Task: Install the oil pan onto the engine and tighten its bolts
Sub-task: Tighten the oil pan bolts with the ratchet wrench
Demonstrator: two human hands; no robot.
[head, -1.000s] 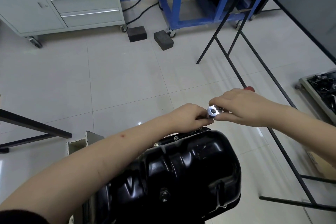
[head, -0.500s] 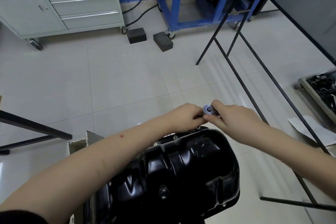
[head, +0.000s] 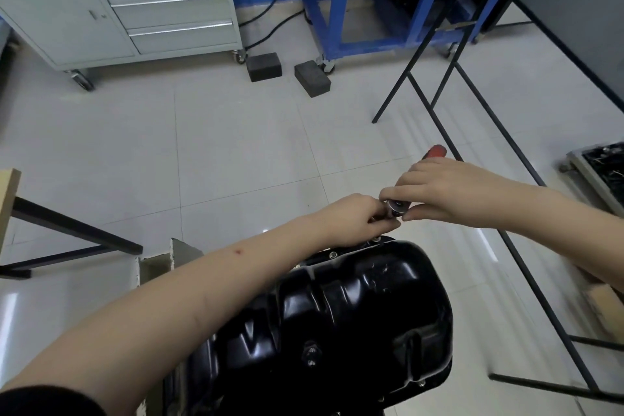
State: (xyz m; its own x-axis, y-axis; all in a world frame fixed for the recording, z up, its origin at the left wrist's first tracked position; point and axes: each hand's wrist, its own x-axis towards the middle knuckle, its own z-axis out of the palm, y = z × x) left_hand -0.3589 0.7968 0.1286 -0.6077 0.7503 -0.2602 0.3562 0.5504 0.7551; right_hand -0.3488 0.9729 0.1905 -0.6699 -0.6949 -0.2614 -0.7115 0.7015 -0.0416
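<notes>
A glossy black oil pan [head: 354, 314] sits bottom-up on the engine at the lower middle of the head view. Small bolts [head: 375, 240] show along its far flange. My right hand [head: 439, 187] grips a ratchet wrench; its silver head [head: 397, 205] sits over the far edge of the pan and its red handle tip [head: 436, 150] sticks out behind my fingers. My left hand [head: 354, 218] reaches across the pan and pinches the socket under the ratchet head. The bolt under the socket is hidden by my fingers.
A grey drawer cabinet [head: 141, 0] on castors and a blue steel frame [head: 388, 0] stand at the back. Two dark blocks [head: 263, 66] lie on the tiled floor. Black table legs [head: 489, 196] run along the right, with a parts tray [head: 594, 169] beyond.
My right hand has swung the ratchet handle back out to the right and away, so the red tip shows again. My left hand stays pinched at the socket.
</notes>
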